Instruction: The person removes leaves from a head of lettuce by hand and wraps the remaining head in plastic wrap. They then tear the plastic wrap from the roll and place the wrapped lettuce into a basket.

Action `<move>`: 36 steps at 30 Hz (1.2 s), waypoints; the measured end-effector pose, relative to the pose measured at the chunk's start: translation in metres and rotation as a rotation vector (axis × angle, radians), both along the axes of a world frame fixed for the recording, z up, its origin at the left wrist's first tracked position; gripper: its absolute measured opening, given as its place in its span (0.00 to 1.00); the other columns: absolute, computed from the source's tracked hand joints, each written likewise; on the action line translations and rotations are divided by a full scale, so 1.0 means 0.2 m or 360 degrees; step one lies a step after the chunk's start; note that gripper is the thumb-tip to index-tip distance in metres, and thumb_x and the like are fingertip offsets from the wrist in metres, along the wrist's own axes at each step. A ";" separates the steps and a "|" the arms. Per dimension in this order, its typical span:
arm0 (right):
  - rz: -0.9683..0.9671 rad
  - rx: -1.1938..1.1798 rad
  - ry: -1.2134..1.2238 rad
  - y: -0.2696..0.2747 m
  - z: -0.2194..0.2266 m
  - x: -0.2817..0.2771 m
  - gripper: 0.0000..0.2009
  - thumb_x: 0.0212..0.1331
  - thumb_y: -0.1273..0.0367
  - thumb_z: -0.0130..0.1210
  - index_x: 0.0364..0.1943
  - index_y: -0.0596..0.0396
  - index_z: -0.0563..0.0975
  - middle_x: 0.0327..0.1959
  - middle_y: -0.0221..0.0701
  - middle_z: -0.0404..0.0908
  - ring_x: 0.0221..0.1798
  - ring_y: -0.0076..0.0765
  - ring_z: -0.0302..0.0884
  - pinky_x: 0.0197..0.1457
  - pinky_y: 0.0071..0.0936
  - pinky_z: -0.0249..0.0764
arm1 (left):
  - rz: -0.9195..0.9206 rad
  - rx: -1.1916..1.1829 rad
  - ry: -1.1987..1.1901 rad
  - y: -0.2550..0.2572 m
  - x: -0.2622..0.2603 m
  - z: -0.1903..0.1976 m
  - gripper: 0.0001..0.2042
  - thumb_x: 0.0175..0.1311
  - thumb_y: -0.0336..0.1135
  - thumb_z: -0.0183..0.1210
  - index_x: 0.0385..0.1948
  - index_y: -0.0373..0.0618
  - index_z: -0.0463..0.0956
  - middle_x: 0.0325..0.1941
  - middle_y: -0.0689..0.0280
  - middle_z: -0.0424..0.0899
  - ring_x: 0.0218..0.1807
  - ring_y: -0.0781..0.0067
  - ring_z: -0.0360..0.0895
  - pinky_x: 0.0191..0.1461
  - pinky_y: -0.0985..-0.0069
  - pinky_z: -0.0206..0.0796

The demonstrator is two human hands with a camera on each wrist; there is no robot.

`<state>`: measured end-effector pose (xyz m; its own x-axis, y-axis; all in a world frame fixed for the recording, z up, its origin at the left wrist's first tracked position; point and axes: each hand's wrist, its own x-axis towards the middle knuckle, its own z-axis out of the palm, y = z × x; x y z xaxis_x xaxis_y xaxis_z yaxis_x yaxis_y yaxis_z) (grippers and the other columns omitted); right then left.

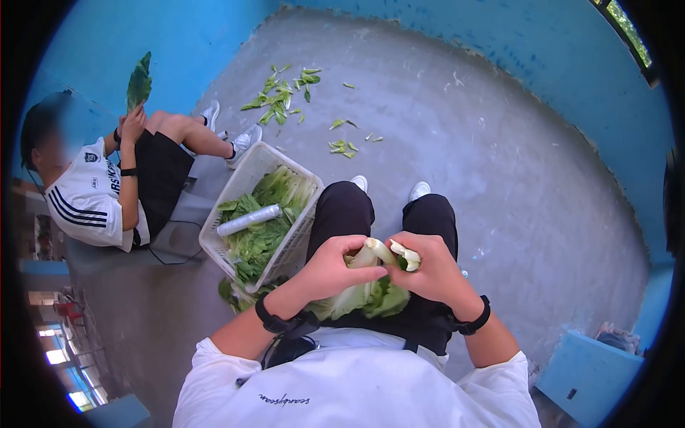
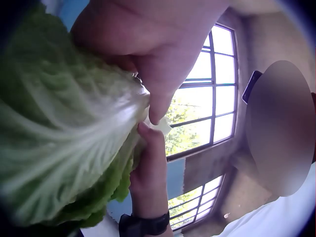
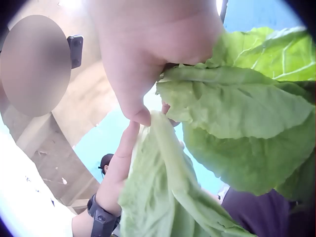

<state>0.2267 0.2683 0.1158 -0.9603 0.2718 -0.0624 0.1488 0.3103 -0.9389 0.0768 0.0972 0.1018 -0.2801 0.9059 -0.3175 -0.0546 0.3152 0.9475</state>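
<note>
Over the lap, my left hand [image 1: 332, 267] grips a pale green lettuce leaf [image 1: 349, 303] near its thick white stem, thumb pointing to the right. My right hand [image 1: 432, 267] holds several leaves gathered in its fingers, their cut white stem ends [image 1: 405, 255] poking out at the top. In the right wrist view, those green leaves [image 3: 242, 106] fan out below the palm. Thumb and fingertips of the right hand meet the stem tip of the left hand's leaf [image 3: 170, 158]. The left wrist view shows this leaf [image 2: 64, 133] spreading wide and hanging down, with the fingertips of both hands close together at its stem.
A white plastic crate [image 1: 232, 187] of leafy greens stands left of my knees, a clear plastic roll [image 1: 250, 220] lying on top. Leaf scraps [image 1: 275, 96] are scattered on the concrete floor. Another person [image 1: 100, 185] sits at the left, holding up a leaf [image 1: 139, 82].
</note>
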 end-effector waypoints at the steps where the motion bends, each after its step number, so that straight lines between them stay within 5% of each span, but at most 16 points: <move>1: 0.0003 0.0041 -0.0005 0.01 0.01 0.01 0.15 0.49 0.74 0.68 0.42 0.59 0.81 0.30 0.35 0.83 0.30 0.34 0.82 0.37 0.28 0.76 | 0.0011 0.0053 -0.0032 0.00 0.01 0.01 0.15 0.62 0.39 0.71 0.44 0.41 0.79 0.33 0.73 0.81 0.36 0.84 0.73 0.42 0.78 0.68; 3: -0.0007 0.0154 0.0078 0.01 0.01 0.00 0.15 0.47 0.76 0.67 0.43 0.59 0.81 0.30 0.37 0.83 0.31 0.39 0.82 0.38 0.31 0.76 | 0.0042 0.0165 -0.0102 -0.01 0.04 0.01 0.16 0.65 0.40 0.69 0.47 0.40 0.79 0.31 0.72 0.80 0.36 0.83 0.74 0.43 0.77 0.68; 7: -0.0098 0.0308 0.0102 -0.04 0.04 -0.02 0.16 0.43 0.73 0.68 0.40 0.54 0.81 0.28 0.37 0.82 0.34 0.47 0.81 0.38 0.41 0.74 | -0.0166 0.0077 0.0336 -0.02 0.03 0.10 0.19 0.66 0.46 0.67 0.49 0.42 0.77 0.30 0.62 0.81 0.34 0.69 0.79 0.42 0.70 0.69; 12: -0.0046 0.0594 0.0162 -0.04 0.08 -0.05 0.15 0.42 0.74 0.67 0.39 0.53 0.82 0.27 0.32 0.81 0.32 0.43 0.77 0.35 0.38 0.73 | -0.0330 0.0112 0.0896 -0.02 0.00 0.17 0.20 0.64 0.50 0.67 0.44 0.42 0.77 0.31 0.56 0.83 0.36 0.51 0.79 0.40 0.61 0.68; 19: 0.0110 0.0906 0.0187 0.00 0.09 -0.01 0.14 0.42 0.77 0.62 0.37 0.52 0.83 0.26 0.31 0.81 0.31 0.42 0.74 0.34 0.37 0.72 | -0.0438 0.0017 0.0606 -0.08 -0.03 0.17 0.17 0.64 0.45 0.68 0.46 0.42 0.79 0.35 0.61 0.81 0.37 0.59 0.78 0.45 0.66 0.67; 21: -0.0109 0.0851 0.0142 0.07 0.07 0.03 0.13 0.43 0.78 0.61 0.37 0.53 0.83 0.26 0.33 0.80 0.31 0.43 0.73 0.35 0.38 0.71 | -0.0408 0.0099 0.0526 -0.11 -0.05 0.16 0.16 0.66 0.42 0.66 0.48 0.41 0.79 0.35 0.63 0.82 0.41 0.63 0.80 0.49 0.68 0.70; 25: -0.0365 0.0395 0.0023 0.19 0.14 0.06 0.11 0.49 0.81 0.57 0.38 0.57 0.81 0.26 0.35 0.78 0.31 0.41 0.77 0.35 0.34 0.71 | -0.0213 0.0195 -0.0382 -0.17 -0.10 0.12 0.12 0.77 0.37 0.55 0.56 0.43 0.73 0.40 0.69 0.79 0.52 0.78 0.79 0.59 0.73 0.71; 27: -0.0348 0.0080 0.0028 0.15 0.18 0.04 0.11 0.54 0.83 0.54 0.39 0.58 0.80 0.27 0.34 0.78 0.30 0.38 0.79 0.37 0.30 0.73 | -0.0080 0.0325 -0.0518 -0.15 -0.08 0.08 0.14 0.78 0.36 0.54 0.58 0.44 0.69 0.43 0.68 0.76 0.52 0.76 0.79 0.59 0.73 0.70; 30: -0.0088 -0.0024 -0.0148 0.10 0.20 0.02 0.13 0.55 0.83 0.53 0.43 0.58 0.79 0.29 0.34 0.80 0.32 0.39 0.79 0.39 0.29 0.74 | 0.0010 0.0356 -0.0805 -0.11 -0.07 0.07 0.15 0.79 0.36 0.49 0.62 0.46 0.64 0.51 0.66 0.72 0.57 0.75 0.76 0.63 0.72 0.67; 32: -0.0073 0.0095 0.0062 0.03 0.15 -0.01 0.12 0.58 0.79 0.60 0.46 0.57 0.79 0.31 0.34 0.81 0.33 0.40 0.80 0.39 0.30 0.75 | 0.0054 0.0311 -0.1074 -0.08 -0.07 0.09 0.15 0.79 0.36 0.47 0.62 0.45 0.64 0.52 0.66 0.72 0.59 0.75 0.74 0.65 0.73 0.65; 36: -0.0106 -0.0047 -0.0038 -0.05 0.15 -0.02 0.14 0.56 0.71 0.72 0.44 0.56 0.79 0.32 0.34 0.80 0.32 0.37 0.78 0.39 0.29 0.74 | 0.0029 0.0300 -0.0622 -0.06 -0.01 0.11 0.16 0.80 0.38 0.48 0.63 0.44 0.65 0.52 0.68 0.73 0.59 0.80 0.72 0.64 0.76 0.64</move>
